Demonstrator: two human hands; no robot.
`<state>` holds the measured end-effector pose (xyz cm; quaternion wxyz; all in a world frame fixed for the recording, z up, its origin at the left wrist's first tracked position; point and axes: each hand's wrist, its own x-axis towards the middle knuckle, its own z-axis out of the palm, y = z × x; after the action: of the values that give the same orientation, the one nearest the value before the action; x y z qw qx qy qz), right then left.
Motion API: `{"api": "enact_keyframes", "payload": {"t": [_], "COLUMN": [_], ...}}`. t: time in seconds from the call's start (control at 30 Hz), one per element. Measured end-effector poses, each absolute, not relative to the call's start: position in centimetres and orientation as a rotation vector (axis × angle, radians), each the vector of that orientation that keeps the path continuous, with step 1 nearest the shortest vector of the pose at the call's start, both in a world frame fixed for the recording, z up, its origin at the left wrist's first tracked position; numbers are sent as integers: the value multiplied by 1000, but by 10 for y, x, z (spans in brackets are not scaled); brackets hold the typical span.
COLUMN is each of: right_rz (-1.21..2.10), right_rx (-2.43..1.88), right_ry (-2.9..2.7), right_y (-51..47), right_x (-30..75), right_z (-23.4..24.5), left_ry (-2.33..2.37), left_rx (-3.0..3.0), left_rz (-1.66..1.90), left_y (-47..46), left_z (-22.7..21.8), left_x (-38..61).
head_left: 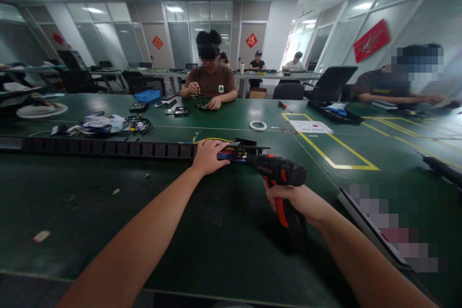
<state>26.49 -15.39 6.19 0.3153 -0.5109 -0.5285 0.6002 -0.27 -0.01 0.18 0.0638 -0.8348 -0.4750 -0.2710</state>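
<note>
The long black power strip [108, 148] lay along the counter [144, 231], running from the left edge of the view to just ahead of the person. Its casing looked stiff and, at that length, probably awkward to turn; the sounder hold seemed to be the closed, socketed body. At its right end the casing was open, baring coloured wires [225, 153] and a small terminal part [241, 153]. Those looked like the fragile portion (soft leads, easily snagged), best kept free of any squeeze.

The left hand [208, 156] rested over the strip beside that opening, fingers spread along it and the thumb set apart on the near side. The right hand [288, 197] had its fingers wrapped around the handle of a black-and-orange cordless drill [277, 169], which was likely top-heavy, so the handle was the natural place to hold it. Its nose pointed left at the opening; whether the bit touched anything there was too dark and small to tell.

Behind the strip's open end rose a yellow wire [212, 140]. Farther out lay a white tape roll [258, 125], a paper sheet [312, 126] and, to the left, a bundle of black cable [140, 125]. Across the counter, a co-worker [216, 79] handled small parts.
</note>
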Motion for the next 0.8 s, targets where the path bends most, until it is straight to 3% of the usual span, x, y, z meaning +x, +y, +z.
{"api": "enact_keyframes", "payload": {"t": [0.8], "right_rz": [1594], "right_rx": [-1318], "right_ry": [-1372], "right_y": [-155], "right_x": [264], "right_z": [64], "left_ry": [-1424], "left_rx": [-2523], "left_rz": [-833], "left_y": [2], "left_z": [-1], "left_x": [-3]}}
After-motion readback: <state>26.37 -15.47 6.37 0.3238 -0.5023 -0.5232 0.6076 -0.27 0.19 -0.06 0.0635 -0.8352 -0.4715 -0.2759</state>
